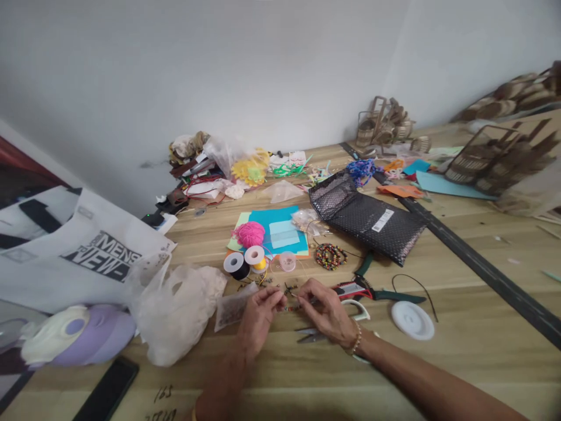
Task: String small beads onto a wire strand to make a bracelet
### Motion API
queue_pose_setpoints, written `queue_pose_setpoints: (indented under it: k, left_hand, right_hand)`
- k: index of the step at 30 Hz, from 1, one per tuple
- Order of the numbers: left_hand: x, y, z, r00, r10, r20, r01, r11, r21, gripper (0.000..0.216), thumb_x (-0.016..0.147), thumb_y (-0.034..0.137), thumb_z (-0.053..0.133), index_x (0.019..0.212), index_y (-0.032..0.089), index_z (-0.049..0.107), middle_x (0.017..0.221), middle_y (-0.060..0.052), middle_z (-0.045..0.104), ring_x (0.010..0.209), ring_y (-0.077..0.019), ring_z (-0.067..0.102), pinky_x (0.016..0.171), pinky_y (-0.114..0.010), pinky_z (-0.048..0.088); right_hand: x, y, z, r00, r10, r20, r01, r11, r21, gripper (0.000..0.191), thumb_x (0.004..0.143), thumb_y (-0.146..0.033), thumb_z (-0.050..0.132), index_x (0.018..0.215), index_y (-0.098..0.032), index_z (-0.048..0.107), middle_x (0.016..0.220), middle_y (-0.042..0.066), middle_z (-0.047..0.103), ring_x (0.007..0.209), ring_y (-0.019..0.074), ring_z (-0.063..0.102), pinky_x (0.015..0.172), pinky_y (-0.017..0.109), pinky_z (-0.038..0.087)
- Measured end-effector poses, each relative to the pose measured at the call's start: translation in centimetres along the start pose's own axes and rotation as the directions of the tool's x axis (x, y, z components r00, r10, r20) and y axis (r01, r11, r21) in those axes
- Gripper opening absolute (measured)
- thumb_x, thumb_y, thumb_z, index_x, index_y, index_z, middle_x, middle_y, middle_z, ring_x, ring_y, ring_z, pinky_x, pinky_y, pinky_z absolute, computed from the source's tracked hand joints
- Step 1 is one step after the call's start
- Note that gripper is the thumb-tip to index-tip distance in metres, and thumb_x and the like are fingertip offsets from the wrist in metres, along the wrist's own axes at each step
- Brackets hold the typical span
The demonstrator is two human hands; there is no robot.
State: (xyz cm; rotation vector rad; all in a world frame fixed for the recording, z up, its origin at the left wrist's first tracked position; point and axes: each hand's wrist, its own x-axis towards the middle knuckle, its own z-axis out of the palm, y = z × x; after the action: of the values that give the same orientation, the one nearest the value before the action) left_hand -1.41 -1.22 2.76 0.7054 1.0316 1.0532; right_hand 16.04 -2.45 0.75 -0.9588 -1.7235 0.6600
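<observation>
Above the table's front middle, my left hand (262, 313) is closed, thumb and forefinger pinched together. Facing it, my right hand (323, 309) pinches too, its fingertips a short gap away. A thin string with small coloured beads (290, 308) runs between the fingertips; its ends are hidden by the fingers. Under my right hand lie scissors (310, 336) with pale handles. A small clear bag (230, 307) of tiny pieces rests beside my left hand. Just beyond are spools of black thread (236, 266) and yellow thread (255, 257), and a clear spool (287, 261).
A coil of multicoloured beads (330, 256), a black bubble mailer (372, 219) and red-and-green cutters (357, 289) lie right of centre. Pink yarn (249, 234) sits on coloured paper (274, 219). A white lid (412, 320) lies right; a plastic bag (175, 310) and phone (107, 390) left.
</observation>
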Motion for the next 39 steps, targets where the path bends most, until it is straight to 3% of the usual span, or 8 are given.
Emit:
queue_pose_setpoints:
  k: [6, 17, 39]
  left_hand:
    - [-0.1, -1.2, 0.1, 0.994, -0.107, 0.023, 0.109, 0.981, -0.159, 0.022, 0.054, 0.021, 0.086, 0.069, 0.015, 0.072, 0.063, 0.0, 0.064, 0.06, -0.0109, 0.058, 0.06, -0.022, 0.046]
    - [-0.1, -1.5, -0.1, 0.979, -0.197, 0.044, 0.201, 0.957, -0.207, 0.024, 0.052, 0.02, 0.089, 0.069, 0.013, 0.073, 0.062, 0.0, 0.067, 0.062, -0.0095, 0.061, 0.065, -0.018, 0.051]
    - [-0.1, -1.8, -0.1, 0.981, -0.184, 0.07, 0.193, 0.968, -0.159, 0.028, 0.05, 0.025, 0.09, 0.069, 0.013, 0.073, 0.061, 0.0, 0.067, 0.059, -0.0087, 0.061, 0.062, -0.019, 0.048]
  right_hand:
    - [0.2, -0.2, 0.0, 0.993, -0.11, -0.028, 0.11, 0.994, -0.005, 0.012, 0.09, -0.016, 0.05, 0.079, -0.018, 0.054, 0.071, 0.003, 0.057, 0.064, 0.014, 0.053, 0.058, 0.024, 0.042]
    - [0.3, -0.6, -0.5, 0.99, -0.132, 0.047, 0.131, 0.991, 0.017, 0.01, 0.089, -0.015, 0.052, 0.08, -0.018, 0.055, 0.073, 0.004, 0.059, 0.068, 0.015, 0.054, 0.059, 0.025, 0.043]
    - [0.6, -0.9, -0.7, 0.986, -0.14, 0.091, 0.137, 0.99, 0.041, 0.012, 0.092, -0.017, 0.051, 0.081, -0.019, 0.057, 0.075, 0.004, 0.06, 0.069, 0.0155, 0.056, 0.062, 0.025, 0.045]
